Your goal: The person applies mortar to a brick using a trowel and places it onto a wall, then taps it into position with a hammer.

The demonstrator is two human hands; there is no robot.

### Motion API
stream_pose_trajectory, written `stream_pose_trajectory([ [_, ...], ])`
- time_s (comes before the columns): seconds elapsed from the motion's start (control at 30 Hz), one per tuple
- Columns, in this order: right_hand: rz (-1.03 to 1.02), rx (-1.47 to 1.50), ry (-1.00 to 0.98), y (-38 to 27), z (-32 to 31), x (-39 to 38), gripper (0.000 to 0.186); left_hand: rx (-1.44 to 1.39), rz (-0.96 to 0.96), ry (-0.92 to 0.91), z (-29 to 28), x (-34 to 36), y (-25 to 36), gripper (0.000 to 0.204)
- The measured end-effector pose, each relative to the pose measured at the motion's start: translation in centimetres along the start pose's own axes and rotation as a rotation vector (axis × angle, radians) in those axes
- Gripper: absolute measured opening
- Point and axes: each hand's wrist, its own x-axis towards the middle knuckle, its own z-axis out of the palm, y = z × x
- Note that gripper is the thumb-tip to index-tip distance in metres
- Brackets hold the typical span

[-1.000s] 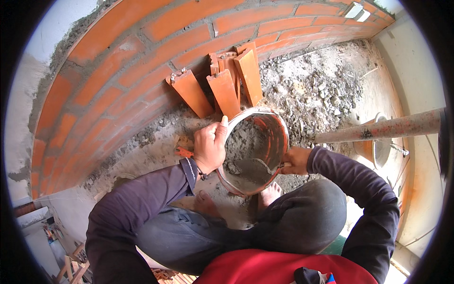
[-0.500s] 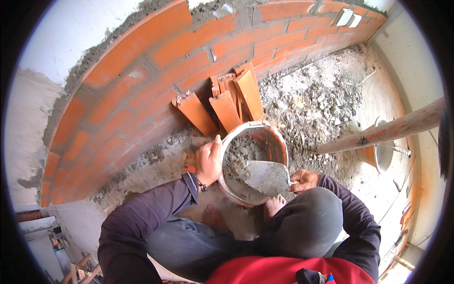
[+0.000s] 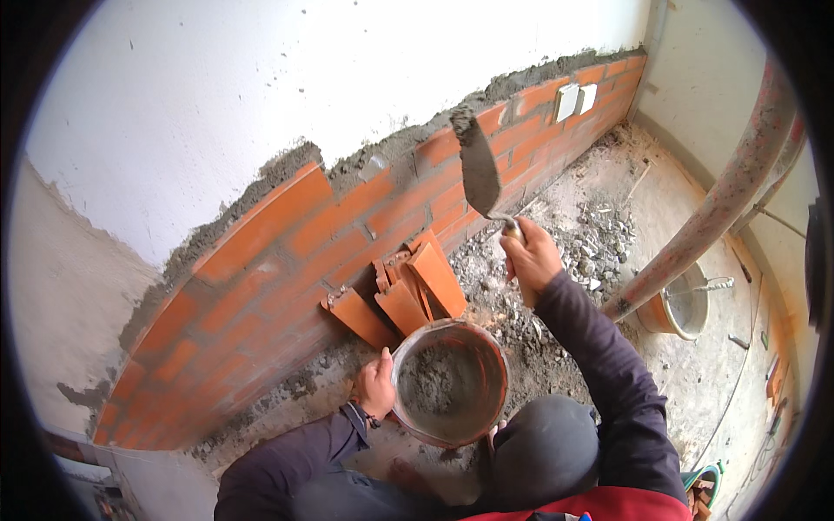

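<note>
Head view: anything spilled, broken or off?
Yes: grey rubble litters the floor along the brick wall, looking like uncleared debris. Some loose orange tiles by that wall have jagged ends, as if broken.

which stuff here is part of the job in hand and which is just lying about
Seemingly part of the job:
trowel, in the right hand
bucket, its rim gripped by the left hand
mortar, in the bucket and on the trowel
brick wall
likely the loose bricks near it

Seemingly just lying about:
rubble, untouched
second bucket, untouched too, though possibly of use
</note>
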Motion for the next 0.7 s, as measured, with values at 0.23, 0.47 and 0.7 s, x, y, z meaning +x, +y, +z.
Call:
stream_pose_trajectory([
  [0.23,-0.344,-0.581,0.25,1.8,2.7,3.5,0.018,0.043,-0.047,-0.006,-0.3,-0.2,0.5,0.054],
  [0.47,-0.378,-0.848,0.241,2.3,2.9,4.0,0.013,0.052,-0.049,-0.005,-0.3,-0.1,0.3,0.052],
  [0.7,-0.398,-0.997,0.182,2.5,0.2,0.6,0.011,0.077,-0.004,0.006,-0.5,0.2,1.5,0.052],
])
